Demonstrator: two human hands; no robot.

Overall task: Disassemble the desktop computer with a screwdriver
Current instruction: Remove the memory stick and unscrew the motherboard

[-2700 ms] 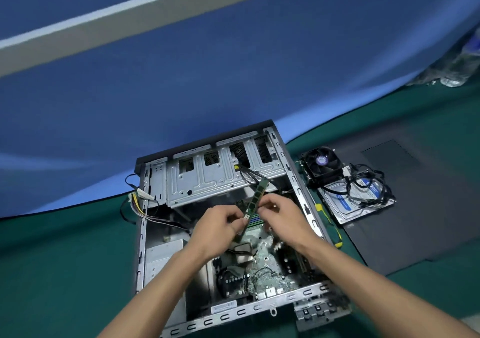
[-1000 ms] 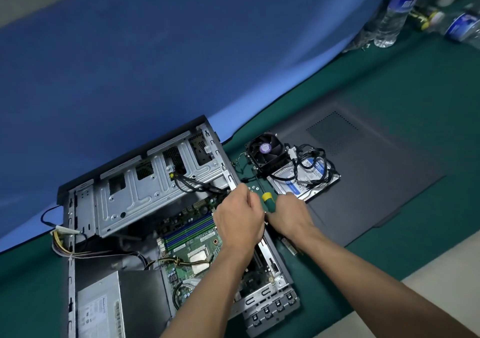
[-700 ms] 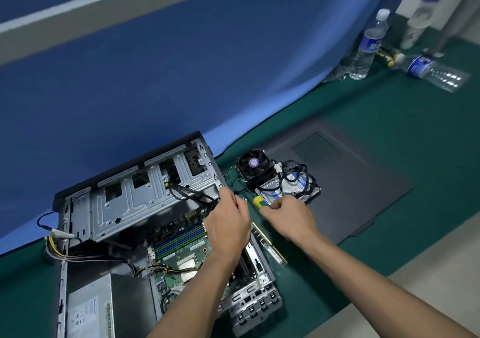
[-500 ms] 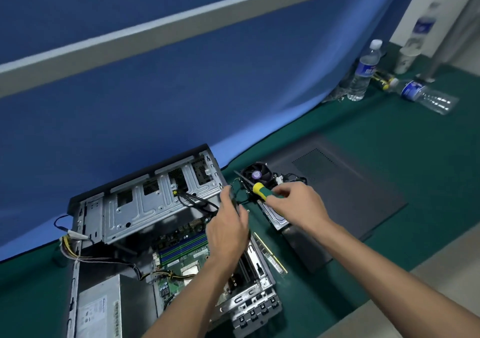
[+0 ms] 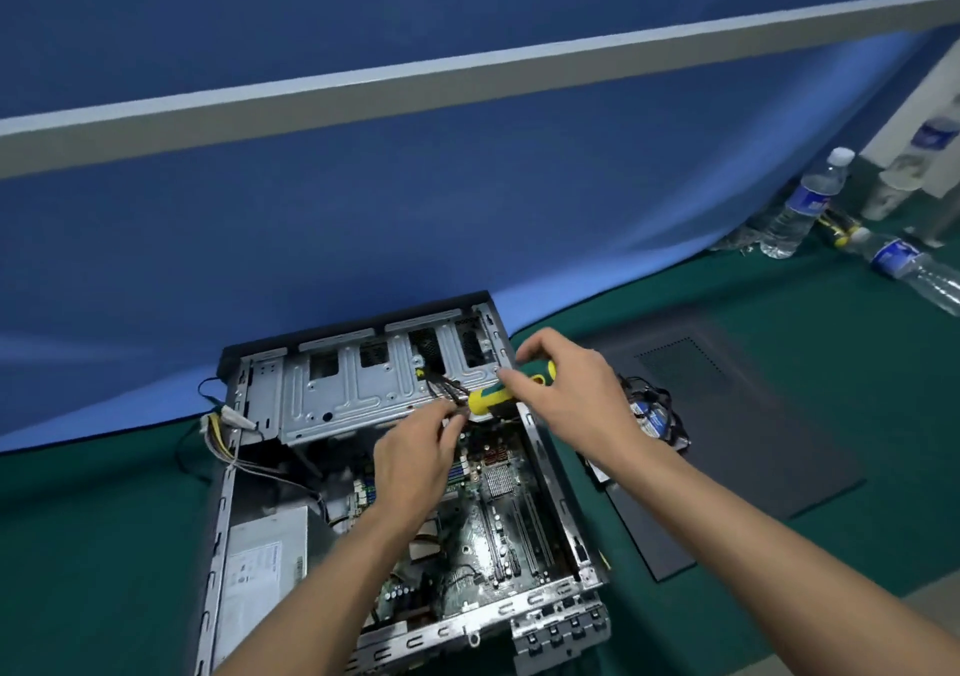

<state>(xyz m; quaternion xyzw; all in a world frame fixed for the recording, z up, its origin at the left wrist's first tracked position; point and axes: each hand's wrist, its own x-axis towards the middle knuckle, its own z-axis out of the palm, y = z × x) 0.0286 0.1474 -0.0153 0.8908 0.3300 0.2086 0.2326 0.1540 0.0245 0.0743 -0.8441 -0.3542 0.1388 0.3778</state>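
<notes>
Right hand [image 5: 571,394] over the case [image 5: 550,472], fingers curled round the screwdriver [image 5: 488,399]. Left hand [image 5: 415,459] low inside, fingertips pinching dark cables [image 5: 441,387] by the tool.

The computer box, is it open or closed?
Open. The computer case has no side cover, so the green motherboard shows. The right hand holds a screwdriver over it.

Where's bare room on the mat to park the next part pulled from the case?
Free: green mat left of the case; mat right of the side panel, toward the viewer; the panel's own flat top. Crowded: strip between case and panel, holding the drive and cables; far right corner with bottles.
</notes>
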